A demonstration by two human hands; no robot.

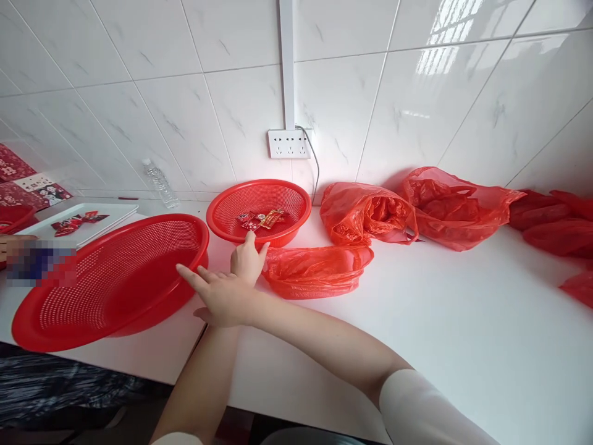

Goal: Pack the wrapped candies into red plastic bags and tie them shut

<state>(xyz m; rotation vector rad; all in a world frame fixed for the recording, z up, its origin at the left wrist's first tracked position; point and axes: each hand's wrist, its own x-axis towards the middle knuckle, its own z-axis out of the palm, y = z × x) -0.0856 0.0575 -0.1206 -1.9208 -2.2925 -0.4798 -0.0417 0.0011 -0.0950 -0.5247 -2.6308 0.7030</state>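
Note:
My forearms cross, the right one lying over the left. My left hand (248, 258) is at the front rim of a small red plastic basket (217, 213), one finger reaching up to it and the thumb apart. Several small wrapped packets (269, 220) lie inside that basket. Beside this thumb is a flat red plastic bag (319, 272); whether they touch, I cannot tell. My right hand (225, 298) has its fingers stretched toward the rim of a large red basket (125, 290), with a fingertip at the edge. Neither hand visibly holds anything.
More crumpled red bags (365, 213) line the wall to the right. At left stand a white tray (125, 213) with red packets (76, 224) and a clear bottle (160, 183). Another person's hand (12, 247) shows at the far left. A socket strip (290, 144) is on the wall.

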